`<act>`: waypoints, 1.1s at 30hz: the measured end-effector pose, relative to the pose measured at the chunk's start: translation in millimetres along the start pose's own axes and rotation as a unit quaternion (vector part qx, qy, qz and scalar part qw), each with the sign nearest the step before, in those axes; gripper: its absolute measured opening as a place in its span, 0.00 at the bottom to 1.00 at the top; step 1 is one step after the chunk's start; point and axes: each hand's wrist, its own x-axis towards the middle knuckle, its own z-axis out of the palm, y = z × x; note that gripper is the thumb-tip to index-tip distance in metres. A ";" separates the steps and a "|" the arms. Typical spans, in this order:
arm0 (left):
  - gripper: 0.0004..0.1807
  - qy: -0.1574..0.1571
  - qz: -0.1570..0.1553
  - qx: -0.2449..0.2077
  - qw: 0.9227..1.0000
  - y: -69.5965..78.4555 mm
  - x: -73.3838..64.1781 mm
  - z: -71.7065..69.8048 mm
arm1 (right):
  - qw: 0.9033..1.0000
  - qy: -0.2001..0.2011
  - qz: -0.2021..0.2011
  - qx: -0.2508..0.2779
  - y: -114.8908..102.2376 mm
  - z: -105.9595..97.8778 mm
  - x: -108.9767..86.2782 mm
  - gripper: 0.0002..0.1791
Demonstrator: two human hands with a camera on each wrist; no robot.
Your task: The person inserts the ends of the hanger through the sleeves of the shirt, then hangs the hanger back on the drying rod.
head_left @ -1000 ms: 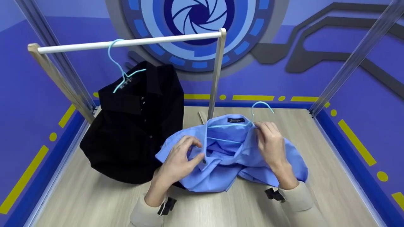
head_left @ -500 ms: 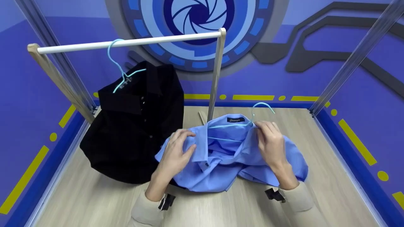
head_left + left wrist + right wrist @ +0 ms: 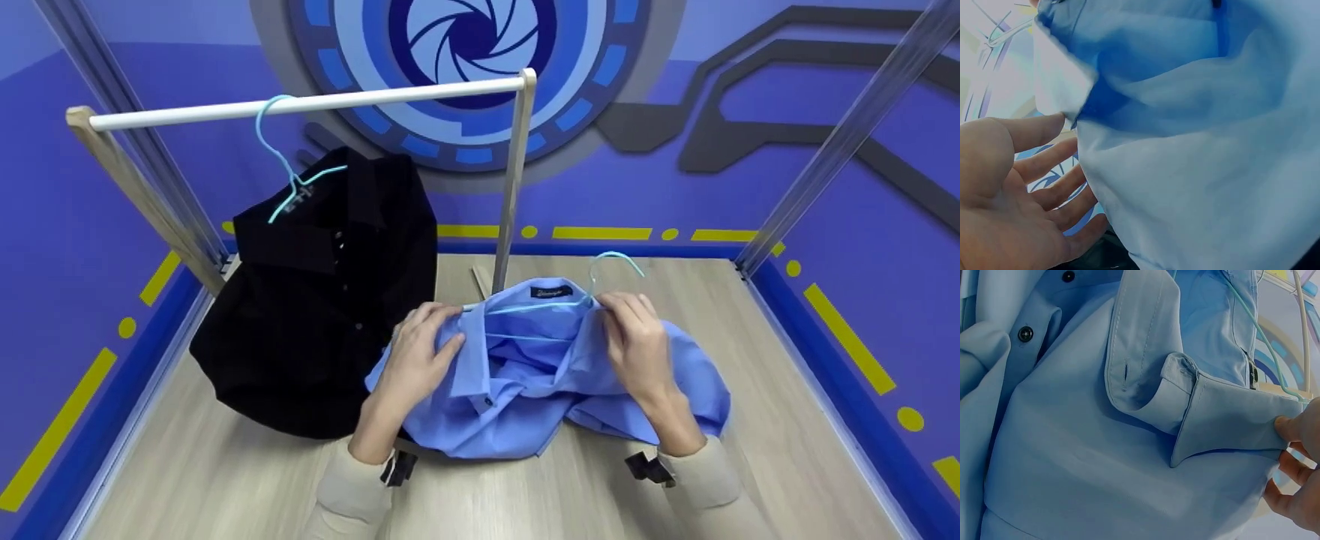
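Observation:
A light blue button-up shirt lies bunched on the table with a pale turquoise wire hanger inside its collar. My left hand holds the shirt's left collar and shoulder; in the left wrist view its thumb lies at the collar and the fingertips pass behind the cloth. On the other side, my right hand pinches the collar beside the base of the hanger's hook. In the right wrist view, that thumb presses the folded collar, with fingers behind.
Left of the blue shirt, a black shirt hangs on another turquoise hanger from a rack's white bar. The rack's wooden right post rises behind the blue shirt. Blue printed walls enclose the wooden table.
My left hand has moved from the collar opening outward to the left shoulder area, where a hanger end now shows. The collar and hook have shifted slightly left and down with my right hand.

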 end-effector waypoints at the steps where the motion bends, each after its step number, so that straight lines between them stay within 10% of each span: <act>1: 0.18 0.000 0.001 0.001 1.000 -0.6 0.0 0.5 | 1.000 -0.001 -0.001 0.000 -0.6 0.3 -0.4 0.12; 33: 0.08 0.007 0.039 -0.070 0.997 6.7 5.5 4.5 | 0.999 -0.022 -0.004 0.048 -20.0 18.2 -2.2 0.12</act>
